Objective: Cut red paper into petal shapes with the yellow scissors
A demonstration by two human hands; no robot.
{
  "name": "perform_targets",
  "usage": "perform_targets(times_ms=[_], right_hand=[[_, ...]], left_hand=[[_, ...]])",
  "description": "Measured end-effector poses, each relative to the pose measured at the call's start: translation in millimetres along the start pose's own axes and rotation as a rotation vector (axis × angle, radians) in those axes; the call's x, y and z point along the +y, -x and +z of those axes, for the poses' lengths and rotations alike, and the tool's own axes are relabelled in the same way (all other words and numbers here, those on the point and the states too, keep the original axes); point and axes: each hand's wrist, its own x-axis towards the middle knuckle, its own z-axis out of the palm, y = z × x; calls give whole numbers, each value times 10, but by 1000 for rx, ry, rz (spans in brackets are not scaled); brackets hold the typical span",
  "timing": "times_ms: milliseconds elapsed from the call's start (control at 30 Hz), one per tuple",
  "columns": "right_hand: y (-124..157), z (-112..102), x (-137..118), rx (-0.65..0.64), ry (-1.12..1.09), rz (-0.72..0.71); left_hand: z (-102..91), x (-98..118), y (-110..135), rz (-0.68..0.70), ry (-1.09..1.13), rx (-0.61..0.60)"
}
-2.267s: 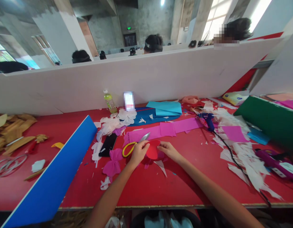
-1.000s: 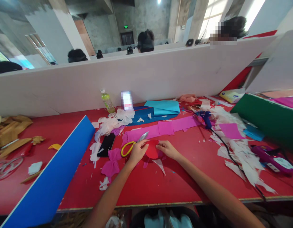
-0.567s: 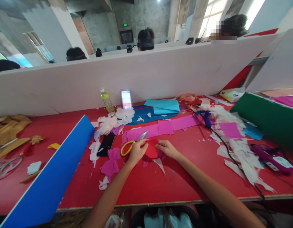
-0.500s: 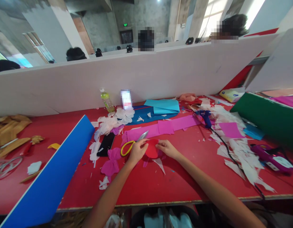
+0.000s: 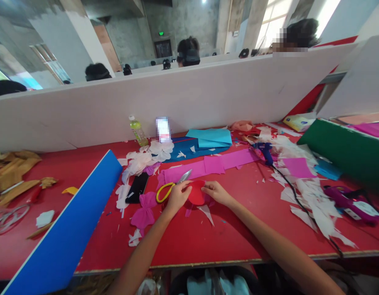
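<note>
A small round piece of red paper [image 5: 196, 193] lies on the red table [image 5: 189, 237], pinched between both hands. My left hand [image 5: 177, 197] grips its left edge and my right hand [image 5: 216, 191] grips its right edge. Yellow-handled scissors [image 5: 171, 187] lie just left of my left hand, blades pointing up and right. A pink paper bow [image 5: 144, 210] sits further left, near a black phone [image 5: 137, 187]. Long pink paper strips [image 5: 207, 166] lie just beyond the hands.
A blue board [image 5: 69, 221] leans at the left, a green board [image 5: 346, 152] at the right. A blue glue gun [image 5: 266, 152] with a black cord, white scraps [image 5: 312, 196], blue sheets [image 5: 211, 138], a green bottle [image 5: 136, 130]. A white partition [image 5: 177, 98] closes the back; other people sit beyond it.
Both hands stay on the red paper piece with only slight finger shifts. The view drifted a little; nothing on the table moved.
</note>
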Motion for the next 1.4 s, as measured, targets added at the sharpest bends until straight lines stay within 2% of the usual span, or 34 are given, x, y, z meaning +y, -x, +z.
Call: perform_targets(times_ms=[267,633,1233,1400], right_hand=[[-1,3,3,-22,-28,-12],[-1,-4,-5,4,45,-9],[-2,7,-60,-110,-293,33],[-14,14,5,-65,-283,54]], left_hand=[[-39,51,6,31,-23,20],[-52,50,-8,21,-74,26],[-22,31,-4,24,-82,96],[-17,25,-1,24,-98,104]])
